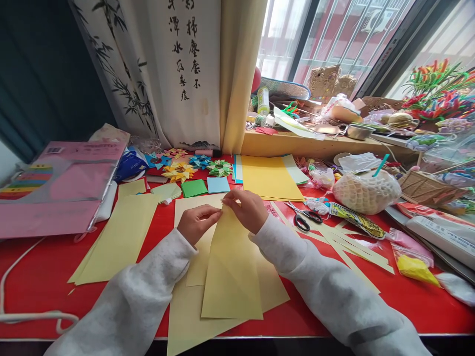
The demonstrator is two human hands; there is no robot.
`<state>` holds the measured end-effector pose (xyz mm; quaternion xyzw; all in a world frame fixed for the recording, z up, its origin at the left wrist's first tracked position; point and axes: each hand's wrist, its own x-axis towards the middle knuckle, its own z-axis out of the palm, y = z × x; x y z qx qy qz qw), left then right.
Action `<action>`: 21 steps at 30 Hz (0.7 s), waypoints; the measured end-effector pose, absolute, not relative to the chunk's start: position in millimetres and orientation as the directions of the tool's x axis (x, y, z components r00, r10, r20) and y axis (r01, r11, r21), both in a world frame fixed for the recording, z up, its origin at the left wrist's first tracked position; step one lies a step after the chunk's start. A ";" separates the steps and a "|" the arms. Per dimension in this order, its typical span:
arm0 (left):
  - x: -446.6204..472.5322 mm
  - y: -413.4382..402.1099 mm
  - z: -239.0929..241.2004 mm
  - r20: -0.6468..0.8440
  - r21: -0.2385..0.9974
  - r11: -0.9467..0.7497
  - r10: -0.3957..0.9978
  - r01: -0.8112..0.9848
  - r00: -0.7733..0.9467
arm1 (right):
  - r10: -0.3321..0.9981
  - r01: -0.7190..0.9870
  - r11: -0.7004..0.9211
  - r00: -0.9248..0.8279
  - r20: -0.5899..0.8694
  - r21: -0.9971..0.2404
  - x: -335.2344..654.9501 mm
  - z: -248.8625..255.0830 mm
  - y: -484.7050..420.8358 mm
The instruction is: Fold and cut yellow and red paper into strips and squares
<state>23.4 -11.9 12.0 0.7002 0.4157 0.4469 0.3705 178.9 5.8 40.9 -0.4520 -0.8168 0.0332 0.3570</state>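
Note:
A long pale yellow paper sheet lies in front of me on the red table, on top of other yellow sheets. My left hand pinches its top corner, fingers closed on the paper. My right hand meets it from the right, fingers also pressed on the same top edge. Both wrists wear grey-white sleeves.
More yellow sheets lie at the left, a deeper yellow sheet behind. Scissors and cut paper strips are at the right. Folded paper stars, small coloured squares, a pink packet, a netted bundle.

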 end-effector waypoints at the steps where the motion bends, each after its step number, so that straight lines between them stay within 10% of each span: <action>1: 23.5 -12.2 11.9 0.323 0.886 -0.389 0.908 0.253 0.266 | 0.771 0.720 0.576 -0.320 0.551 -0.388 181.2 43.1 7.2; 21: 22.7 -12.0 16.2 0.423 0.745 -0.550 0.827 0.378 0.370 | 0.777 0.744 0.464 -0.082 0.624 -0.481 225.2 65.4 35.6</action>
